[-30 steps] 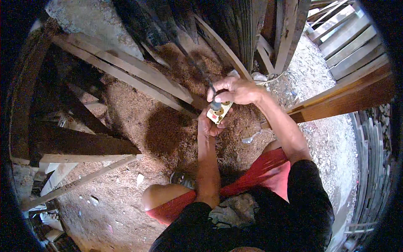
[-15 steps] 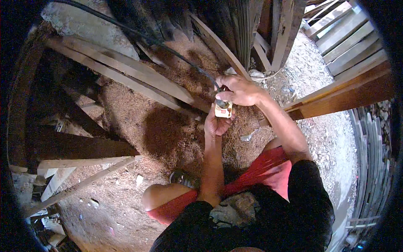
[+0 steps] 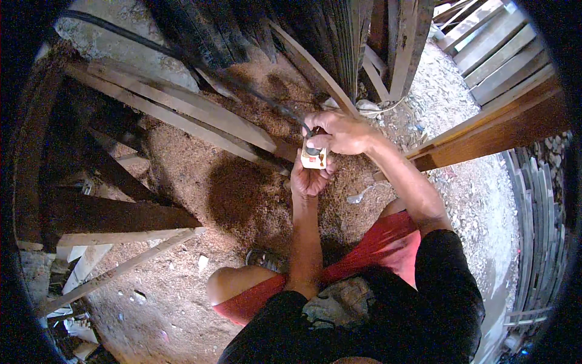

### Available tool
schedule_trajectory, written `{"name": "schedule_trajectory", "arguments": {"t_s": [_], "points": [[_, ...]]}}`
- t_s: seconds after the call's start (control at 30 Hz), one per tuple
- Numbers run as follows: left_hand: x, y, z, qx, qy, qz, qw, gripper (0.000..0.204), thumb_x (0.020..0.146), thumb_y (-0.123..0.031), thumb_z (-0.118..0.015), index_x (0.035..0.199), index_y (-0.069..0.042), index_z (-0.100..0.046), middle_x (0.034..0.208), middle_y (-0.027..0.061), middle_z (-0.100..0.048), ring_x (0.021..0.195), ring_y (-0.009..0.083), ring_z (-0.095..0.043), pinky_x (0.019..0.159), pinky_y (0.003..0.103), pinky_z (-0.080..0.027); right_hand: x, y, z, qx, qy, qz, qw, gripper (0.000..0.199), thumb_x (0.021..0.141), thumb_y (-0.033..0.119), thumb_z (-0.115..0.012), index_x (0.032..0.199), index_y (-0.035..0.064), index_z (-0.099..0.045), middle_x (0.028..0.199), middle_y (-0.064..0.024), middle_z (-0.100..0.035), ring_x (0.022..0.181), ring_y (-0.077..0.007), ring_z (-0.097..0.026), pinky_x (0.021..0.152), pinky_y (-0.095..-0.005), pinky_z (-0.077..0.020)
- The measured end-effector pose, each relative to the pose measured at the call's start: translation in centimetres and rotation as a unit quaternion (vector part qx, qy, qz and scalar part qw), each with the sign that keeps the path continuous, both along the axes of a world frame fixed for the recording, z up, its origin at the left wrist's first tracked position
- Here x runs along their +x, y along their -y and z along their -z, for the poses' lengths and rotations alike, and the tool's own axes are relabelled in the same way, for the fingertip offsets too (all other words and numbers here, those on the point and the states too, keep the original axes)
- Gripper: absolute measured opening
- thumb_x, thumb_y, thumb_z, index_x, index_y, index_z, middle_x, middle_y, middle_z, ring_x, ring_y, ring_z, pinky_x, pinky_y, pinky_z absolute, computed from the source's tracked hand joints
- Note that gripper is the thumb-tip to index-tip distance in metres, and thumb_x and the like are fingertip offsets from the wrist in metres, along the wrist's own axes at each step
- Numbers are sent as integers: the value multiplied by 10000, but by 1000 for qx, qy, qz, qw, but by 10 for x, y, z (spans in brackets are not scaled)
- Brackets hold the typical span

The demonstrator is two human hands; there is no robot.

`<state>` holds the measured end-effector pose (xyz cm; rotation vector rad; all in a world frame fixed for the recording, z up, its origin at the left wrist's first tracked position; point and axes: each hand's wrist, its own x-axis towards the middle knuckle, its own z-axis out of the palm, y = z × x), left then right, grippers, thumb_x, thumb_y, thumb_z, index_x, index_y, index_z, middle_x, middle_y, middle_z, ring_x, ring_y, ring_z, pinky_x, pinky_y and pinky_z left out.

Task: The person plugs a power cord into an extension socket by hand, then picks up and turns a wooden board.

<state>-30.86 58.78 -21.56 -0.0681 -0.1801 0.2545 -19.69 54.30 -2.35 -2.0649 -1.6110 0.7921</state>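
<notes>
My left hand [image 3: 310, 181] holds a small cream-coloured power socket block [image 3: 314, 162] with a red spot on it, gripping it from below. Against the block's face sits a dark round plug [image 3: 313, 150], pinched by the fingers of my right hand [image 3: 344, 133]. A black cable [image 3: 136, 33] runs from the plug up to the far left. Whether the plug's pins are fully in the block is hidden by fingers.
Long timber beams [image 3: 182, 112] lean in from the left, above sawdust-covered ground [image 3: 170, 182]. Dark upright planks [image 3: 327, 54] stand ahead. A brown board [image 3: 491, 136] juts in from the right, near stacked grey slats [image 3: 536, 218]. A thin stick [image 3: 121, 270] slants at lower left.
Both hands have shifted slightly left with the socket block and plug. The black cable has swung a little lower and left. My grips look the same.
</notes>
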Motion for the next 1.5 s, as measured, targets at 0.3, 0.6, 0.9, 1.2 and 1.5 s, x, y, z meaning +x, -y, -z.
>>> {"name": "schedule_trajectory", "arguments": {"t_s": [0.3, 0.6, 0.9, 1.2, 1.5], "points": [[-4, -14, -7, 23, -14, 7, 1000, 413, 965, -405, -475, 1200, -78, -568, 1019, 116, -652, 816, 278, -607, 659, 377, -512, -17, -5, -10, -31, 102, 26, 994, 280, 862, 245, -632, 1035, 34, -568, 984, -190, -634, 1001, -346, -598, 870, -422, -459], [-4, -17, -13, 41, -89, -19, 995, 345, 932, -360, -490, 1142, -104, -585, 1000, 60, -650, 810, 226, -614, 633, 355, -511, -16, -6, 0, -43, 168, 8, 985, 286, 852, 235, -640, 1047, 37, -574, 942, -197, -645, 957, -370, -615, 854, -459, -468], [2, -8, -17, 70, -80, -43, 993, 413, 938, -397, -474, 1191, -83, -563, 1012, 46, -645, 829, 216, -611, 672, 353, -507, -12, -2, -4, -2, 181, 14, 983, 275, 831, 200, -658, 1032, 32, -573, 912, -207, -642, 946, -381, -609, 853, -455, -465], [-3, -22, -17, 130, -136, -19, 982, 433, 968, -395, -376, 1155, -59, -575, 918, 91, -654, 675, 244, -622, 548, 348, -498, -14, -2, -9, -8, 119, 43, 992, 304, 813, 202, -647, 1036, 14, -560, 939, -230, -638, 967, -397, -607, 857, -465, -470], [-8, -21, 14, 76, -86, 46, 992, 516, 819, -353, -526, 1243, -58, -541, 1063, 184, -644, 757, 301, -628, 617, 389, -503, -7, 2, -16, 119, 98, 45, 987, 220, 816, 82, -622, 1020, 21, -566, 895, -189, -632, 887, -351, -624, 787, -424, -492]]}}
